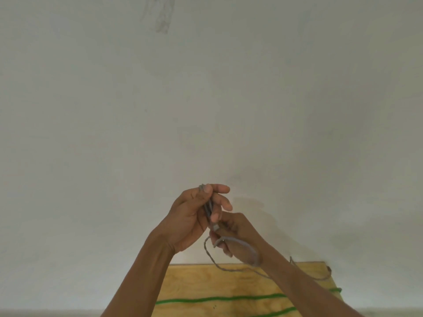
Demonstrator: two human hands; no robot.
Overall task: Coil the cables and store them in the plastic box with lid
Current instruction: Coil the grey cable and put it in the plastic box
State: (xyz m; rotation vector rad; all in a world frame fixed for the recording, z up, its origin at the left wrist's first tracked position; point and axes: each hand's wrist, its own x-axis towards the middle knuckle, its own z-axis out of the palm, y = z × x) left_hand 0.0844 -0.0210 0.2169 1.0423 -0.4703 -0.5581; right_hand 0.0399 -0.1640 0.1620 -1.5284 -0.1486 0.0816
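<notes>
A pale wall [206,88] fills most of the frame, with a faint grey smear [163,17] near the top, left of centre.

Low in the frame and just left of centre, the left hand [192,216] is raised in front of the wall, palm turned toward the right. Its thumb and fingers pinch several strands of the grey cable [242,244] gathered together, the thumb tip pressed against them at the top, while the upper two fingers reach out to the right past the bundle. A small pale connector end [215,227] hangs just below this hand's lower finger.

Just to the right and slightly lower, touching the left hand's fingertips, the right hand [235,239] has its fingers curled around a thick loop of the same grey cable, which wraps over its back and bends around toward the wrist. A thinner strand drops from between the two hands in a slack curve, passes under the right forearm and trails to the right.

Along the bottom edge, from centre to right, lies a light wooden board [206,284]. The trailing grey strand reaches its upper right corner. Two strands of green cable [217,299] stretch across the board from left to right, partly hidden by the right forearm.
</notes>
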